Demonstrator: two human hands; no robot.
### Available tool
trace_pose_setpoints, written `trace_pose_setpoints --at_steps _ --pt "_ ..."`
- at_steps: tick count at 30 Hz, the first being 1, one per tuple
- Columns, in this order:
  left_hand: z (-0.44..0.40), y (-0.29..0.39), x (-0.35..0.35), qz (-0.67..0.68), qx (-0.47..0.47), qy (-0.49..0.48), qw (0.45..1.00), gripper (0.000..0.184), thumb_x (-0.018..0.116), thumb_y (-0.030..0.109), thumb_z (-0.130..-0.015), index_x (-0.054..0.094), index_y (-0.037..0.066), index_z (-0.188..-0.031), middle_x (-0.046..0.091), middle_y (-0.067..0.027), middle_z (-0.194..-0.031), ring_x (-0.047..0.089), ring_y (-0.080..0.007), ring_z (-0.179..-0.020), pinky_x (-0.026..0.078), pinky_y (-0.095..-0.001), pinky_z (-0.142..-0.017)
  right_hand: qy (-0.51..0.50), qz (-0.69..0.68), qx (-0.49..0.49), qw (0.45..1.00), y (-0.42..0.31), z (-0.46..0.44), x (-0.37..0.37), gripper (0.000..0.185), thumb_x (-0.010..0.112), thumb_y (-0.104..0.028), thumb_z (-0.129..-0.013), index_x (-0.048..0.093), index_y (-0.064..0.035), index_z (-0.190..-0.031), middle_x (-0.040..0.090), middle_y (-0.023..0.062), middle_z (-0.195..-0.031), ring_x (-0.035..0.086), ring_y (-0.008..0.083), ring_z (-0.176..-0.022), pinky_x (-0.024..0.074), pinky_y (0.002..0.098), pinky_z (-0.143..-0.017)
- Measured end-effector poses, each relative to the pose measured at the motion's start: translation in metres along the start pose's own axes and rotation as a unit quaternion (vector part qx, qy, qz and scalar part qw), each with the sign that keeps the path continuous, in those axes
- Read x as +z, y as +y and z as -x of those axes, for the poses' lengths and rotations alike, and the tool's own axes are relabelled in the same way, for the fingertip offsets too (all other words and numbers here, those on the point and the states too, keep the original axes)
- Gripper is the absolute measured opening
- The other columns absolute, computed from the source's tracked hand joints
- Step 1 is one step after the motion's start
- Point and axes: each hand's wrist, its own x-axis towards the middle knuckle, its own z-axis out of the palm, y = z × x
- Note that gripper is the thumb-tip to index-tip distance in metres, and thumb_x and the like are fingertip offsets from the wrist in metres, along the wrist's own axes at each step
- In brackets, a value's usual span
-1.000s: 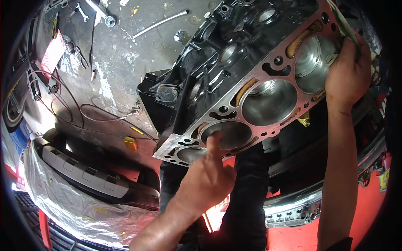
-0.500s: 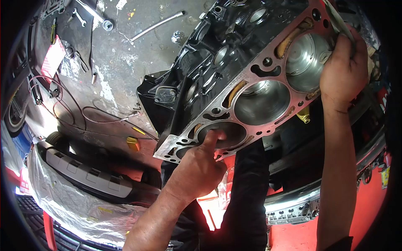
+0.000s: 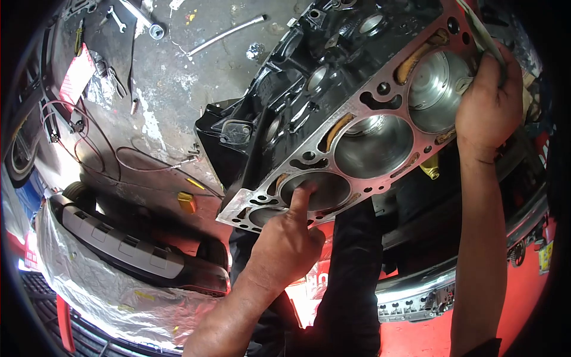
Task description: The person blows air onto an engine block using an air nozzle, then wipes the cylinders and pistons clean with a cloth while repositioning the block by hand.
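Observation:
A black engine block [image 3: 333, 77] with a bare metal top face lies tilted in front of me, its round cylinder bores facing up. My left hand [image 3: 286, 241] points its straight index finger into a lower cylinder bore [image 3: 327, 193]; the other fingers are curled in. The fingertip is against or near the bore wall; I cannot tell which. At the upper right end of the block, my right hand [image 3: 489, 113] is closed around a pale, folded strip [image 3: 485, 33], cloth or paper. Its fingertips are partly hidden, beside the uppermost bore [image 3: 439, 89].
On the stained floor lie a long metal bar [image 3: 226, 35], a wrench [image 3: 116, 19], pliers [image 3: 117, 83] and a cable [image 3: 148, 168]. A small yellow box [image 3: 187, 202] sits left of the block. A plastic-wrapped bumper [image 3: 122, 238] is at lower left, a cylinder head [image 3: 416, 304] at lower right.
My left index finger has straightened, and its tip now shows against the bore's left side. The right hand keeps its hold. The view has shifted slightly.

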Motion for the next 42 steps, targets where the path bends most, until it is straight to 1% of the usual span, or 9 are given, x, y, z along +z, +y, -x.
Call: trace_pose_setpoints --at_steps 10,16,24,25,29,31,35,38,42 --pt "0.062 -0.014 0.04 -0.238 0.118 0.082 0.961 0.088 0.063 -0.004 -0.08 0.024 0.001 -0.159 0.064 -0.0232 -0.117 0.068 -0.0377 -0.091 0.057 -0.0434 -0.078 0.021 0.042 -0.052 0.998 0.01 0.0 -0.002 0.037 0.06 -0.032 -0.097 0.072 -0.0063 -0.12 0.074 0.0097 -0.114 0.07 0.0214 -0.104 0.0509 0.0318 -0.094" --pt "0.099 -0.035 0.086 -0.178 0.175 0.085 0.965 0.074 0.068 0.0 -0.084 0.035 -0.001 -0.15 0.065 -0.0209 -0.109 0.066 -0.0362 -0.086 0.057 -0.0449 -0.074 0.024 -0.003 -0.065 0.998 0.011 0.001 -0.001 0.036 0.061 -0.036 -0.099 0.07 -0.0077 -0.119 0.074 0.0119 -0.11 0.07 0.0271 -0.099 0.0509 0.0386 -0.088" --pt "0.079 -0.026 0.096 -0.084 0.111 0.178 0.974 0.028 0.08 0.003 -0.081 0.055 0.006 -0.092 0.068 -0.0091 -0.086 0.068 -0.0298 -0.078 0.053 -0.0384 -0.068 -0.011 -0.189 -0.143 0.972 0.008 0.007 -0.007 0.034 0.059 -0.038 -0.101 0.067 -0.0083 -0.116 0.073 0.0146 -0.099 0.069 0.0341 -0.087 0.051 0.0462 -0.08" --pt "0.075 -0.021 0.095 -0.059 0.136 0.198 0.969 0.024 0.079 0.004 -0.082 0.057 0.005 -0.09 0.068 -0.0094 -0.086 0.068 -0.0305 -0.079 0.054 -0.0387 -0.07 -0.003 -0.144 -0.024 0.989 0.005 0.005 -0.01 0.034 0.063 -0.032 -0.097 0.069 -0.0076 -0.12 0.072 0.014 -0.11 0.069 0.0302 -0.1 0.0508 0.0403 -0.089" --pt "0.076 0.001 0.09 0.008 0.17 0.225 0.959 0.013 0.072 0.009 -0.092 0.064 0.001 -0.087 0.07 -0.013 -0.088 0.069 -0.0324 -0.082 0.054 -0.0394 -0.077 -0.058 0.255 -0.251 0.932 0.056 0.027 -0.087 0.037 0.06 -0.015 -0.095 0.066 -0.0041 -0.129 0.065 0.0193 -0.127 0.064 0.0344 -0.117 0.0492 0.0402 -0.102" --pt "0.081 -0.003 0.096 0.122 0.159 0.191 0.961 0.023 0.065 0.021 -0.101 0.066 -0.003 -0.104 0.072 -0.0163 -0.102 0.07 -0.0299 -0.095 0.054 -0.0379 -0.088 -0.173 0.062 -0.026 0.983 0.036 0.09 -0.136 0.034 0.059 -0.015 -0.096 0.064 0.0008 -0.126 0.063 0.0209 -0.128 0.062 0.0341 -0.118 0.0474 0.0411 -0.103" --pt "0.082 -0.01 0.117 0.527 0.035 0.057 0.847 0.055 0.058 0.032 -0.106 0.045 -0.002 -0.148 0.061 -0.0113 -0.137 0.058 -0.0189 -0.123 0.046 -0.0336 -0.107 -0.323 -0.218 0.306 0.869 -0.035 0.203 -0.194 0.033 0.057 -0.015 -0.099 0.061 0.0105 -0.12 0.06 0.0241 -0.13 0.058 0.0333 -0.12 0.0439 0.0429 -0.104" --pt "0.092 -0.021 0.115 0.548 -0.058 0.009 0.834 0.048 0.074 0.033 -0.096 0.063 0.0 -0.13 0.07 -0.0069 -0.115 0.062 -0.0211 -0.111 0.049 -0.035 -0.097 -0.412 -0.245 0.227 0.848 -0.062 0.224 -0.192 0.024 0.062 -0.008 -0.093 0.07 0.0085 -0.107 0.063 0.0231 -0.129 0.058 0.0387 -0.12 0.0431 0.0425 -0.105" --pt "0.102 -0.039 0.08 0.25 0.047 0.051 0.966 0.033 0.084 0.03 -0.086 0.072 0.003 -0.102 0.069 -0.0045 -0.094 0.063 -0.0249 -0.095 0.05 -0.0384 -0.085 -0.364 -0.169 0.453 0.796 -0.056 0.217 -0.184 0.022 0.055 -0.019 -0.105 0.062 0.0009 -0.099 0.063 0.0024 -0.094 0.056 0.007 -0.088 0.045 0.0248 -0.081"
